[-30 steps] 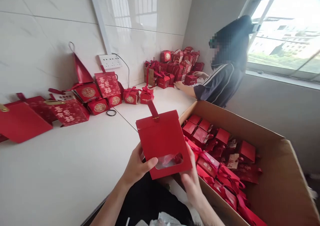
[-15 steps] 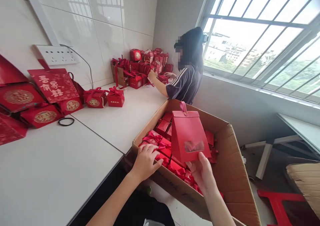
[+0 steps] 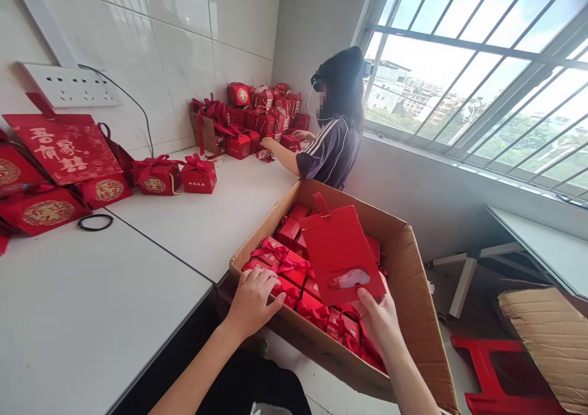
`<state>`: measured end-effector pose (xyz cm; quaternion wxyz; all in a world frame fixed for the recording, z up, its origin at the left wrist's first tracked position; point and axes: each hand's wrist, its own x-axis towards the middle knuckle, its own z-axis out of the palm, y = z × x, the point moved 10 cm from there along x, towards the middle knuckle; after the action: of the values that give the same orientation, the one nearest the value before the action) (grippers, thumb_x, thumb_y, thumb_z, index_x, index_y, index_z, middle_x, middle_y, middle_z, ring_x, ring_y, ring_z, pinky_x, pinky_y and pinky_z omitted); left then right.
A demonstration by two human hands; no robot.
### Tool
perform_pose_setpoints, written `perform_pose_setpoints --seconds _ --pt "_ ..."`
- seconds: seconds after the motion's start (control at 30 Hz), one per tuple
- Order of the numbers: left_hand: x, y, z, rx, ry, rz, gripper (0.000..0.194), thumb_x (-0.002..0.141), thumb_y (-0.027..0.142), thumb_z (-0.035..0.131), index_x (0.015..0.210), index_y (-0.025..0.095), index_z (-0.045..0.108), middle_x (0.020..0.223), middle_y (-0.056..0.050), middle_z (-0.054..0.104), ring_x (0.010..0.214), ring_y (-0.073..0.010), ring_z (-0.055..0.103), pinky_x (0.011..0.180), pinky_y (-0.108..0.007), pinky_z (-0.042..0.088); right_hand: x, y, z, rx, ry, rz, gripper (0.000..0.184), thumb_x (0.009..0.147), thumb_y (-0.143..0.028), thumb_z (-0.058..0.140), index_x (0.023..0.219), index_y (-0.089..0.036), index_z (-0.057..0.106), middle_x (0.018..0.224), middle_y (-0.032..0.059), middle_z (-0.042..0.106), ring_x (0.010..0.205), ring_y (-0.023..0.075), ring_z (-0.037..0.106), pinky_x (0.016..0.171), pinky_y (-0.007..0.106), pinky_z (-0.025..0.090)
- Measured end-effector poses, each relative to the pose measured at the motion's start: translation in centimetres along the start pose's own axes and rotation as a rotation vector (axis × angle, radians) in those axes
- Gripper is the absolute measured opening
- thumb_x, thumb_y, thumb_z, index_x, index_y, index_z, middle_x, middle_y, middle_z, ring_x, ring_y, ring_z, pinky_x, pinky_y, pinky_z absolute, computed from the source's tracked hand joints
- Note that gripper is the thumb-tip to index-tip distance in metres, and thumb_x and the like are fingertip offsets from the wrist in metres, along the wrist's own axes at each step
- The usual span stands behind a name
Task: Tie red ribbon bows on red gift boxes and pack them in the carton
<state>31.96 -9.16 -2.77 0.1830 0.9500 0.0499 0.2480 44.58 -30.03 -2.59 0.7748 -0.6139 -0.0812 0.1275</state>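
My right hand (image 3: 377, 317) is closed on the lower edge of a red paper gift box (image 3: 340, 243), thumb in front. That box is tilted over the carton and has a ribbon loop on top and a cut-out window near its bottom. Inside the cardboard carton (image 3: 416, 304) lie several small red gift boxes (image 3: 290, 273), many tied with red bows. At the carton's near left edge rests my left hand (image 3: 252, 298), thumb apart from the fingers and nothing visible in its grip. Its fingertips are close to the bow-tied boxes.
Another person (image 3: 333, 121) handles red boxes by a pile (image 3: 264, 111) at the table's far end. More red boxes (image 3: 48, 209) and a black ring (image 3: 95, 222) are on the white table (image 3: 138, 292). A red stool (image 3: 489, 366) stands at right, beside flattened cardboard (image 3: 546, 335).
The held gift box has turned and tilted left, now showing a flatter face, its window differently lit. My left hand stays by the carton's edge. The view has shifted slightly right.
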Motion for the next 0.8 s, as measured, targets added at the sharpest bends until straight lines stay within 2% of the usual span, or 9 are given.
perform_pose_setpoints --seconds 0.1,0.17,0.27,0.37,0.47,0.57,0.63,0.7,0.8 --pt "0.0 0.1 -0.2 -0.008 0.007 0.005 0.017 0.085 0.030 0.049 0.087 0.020 0.063 0.095 -0.004 0.067 0.090 -0.0221 0.055 0.083 -0.038 0.034 2.4 -2.4 -4.5 -0.276 0.160 -0.116 0.068 0.067 -0.053 0.068 0.125 -0.025 0.044 0.114 0.0071 0.062 0.089 0.0216 0.065 0.067 0.033 0.057" --pt "0.1 0.2 -0.3 -0.011 0.004 0.008 0.017 0.085 0.030 0.050 0.087 0.020 0.064 0.095 -0.004 0.067 0.090 -0.0223 0.055 0.082 -0.038 0.034 4.3 -4.6 -7.4 -0.618 0.278 -0.186 0.072 0.069 -0.056 0.062 0.128 -0.021 0.041 0.111 0.0093 0.063 0.092 0.0241 0.064 0.070 0.036 0.055" --pt "0.1 0.2 -0.3 -0.018 -0.006 0.003 0.018 0.085 0.031 0.050 0.087 0.020 0.064 0.095 -0.004 0.067 0.088 -0.0221 0.055 0.081 -0.037 0.034 7.7 -5.9 -9.4 -1.190 0.307 -0.107 0.071 0.071 -0.056 0.056 0.127 -0.014 0.043 0.103 0.0129 0.066 0.094 0.0281 0.064 0.081 0.041 0.051" --pt "0.0 0.1 -0.1 -0.031 -0.016 -0.012 0.017 0.085 0.030 0.050 0.087 0.019 0.063 0.095 -0.003 0.066 0.088 -0.0219 0.054 0.081 -0.037 0.033 10.5 -4.6 -9.1 -1.498 0.209 0.054 0.064 0.078 -0.054 0.048 0.126 -0.011 0.044 0.105 0.0161 0.066 0.099 0.0280 0.063 0.082 0.037 0.050" --pt "-0.1 0.0 -0.1 -0.033 -0.018 -0.018 0.017 0.085 0.030 0.051 0.087 0.019 0.063 0.095 -0.003 0.066 0.089 -0.0218 0.054 0.082 -0.038 0.033 12.7 -2.3 -7.7 -1.577 0.138 0.152 0.064 0.079 -0.056 0.050 0.119 -0.007 0.051 0.103 0.0205 0.066 0.099 0.0315 0.063 0.080 0.039 0.050" --pt "-0.1 0.2 -0.2 -0.031 -0.008 -0.012 0.017 0.084 0.030 0.051 0.087 0.019 0.063 0.092 -0.003 0.066 0.086 -0.0206 0.054 0.081 -0.037 0.034 15.2 0.4 -6.0 -1.642 0.083 0.209 0.061 0.081 -0.057 0.051 0.113 -0.005 0.056 0.107 0.0240 0.063 0.104 0.0336 0.060 0.086 0.042 0.047" --pt "-0.2 0.3 -0.3 -0.028 -0.006 -0.010 0.017 0.084 0.030 0.050 0.087 0.019 0.063 0.091 -0.002 0.066 0.085 -0.0200 0.054 0.081 -0.037 0.034 16.9 2.4 -4.8 -1.672 0.035 0.245 0.052 0.083 -0.053 0.053 0.109 -0.007 0.058 0.110 0.0210 0.062 0.105 0.0303 0.060 0.089 0.043 0.046" --pt "-0.2 0.3 -0.4 -0.023 -0.007 -0.012 0.017 0.084 0.031 0.051 0.087 0.019 0.063 0.091 -0.002 0.065 0.085 -0.0199 0.054 0.081 -0.037 0.034 18.4 4.2 -3.9 -1.689 0.000 0.275 0.041 0.086 -0.046 0.054 0.109 -0.011 0.059 0.112 0.0140 0.061 0.102 0.0243 0.060 0.088 0.042 0.048" --pt "-0.3 0.3 -0.3 -0.017 -0.010 -0.018 0.017 0.084 0.031 0.052 0.087 0.019 0.063 0.091 -0.002 0.065 0.086 -0.0200 0.054 0.082 -0.037 0.034 19.6 6.2 -3.0 -1.703 0.027 0.293 0.034 0.090 -0.038 0.053 0.115 -0.015 0.055 0.115 0.0082 0.058 0.100 0.0199 0.059 0.085 0.042 0.050"
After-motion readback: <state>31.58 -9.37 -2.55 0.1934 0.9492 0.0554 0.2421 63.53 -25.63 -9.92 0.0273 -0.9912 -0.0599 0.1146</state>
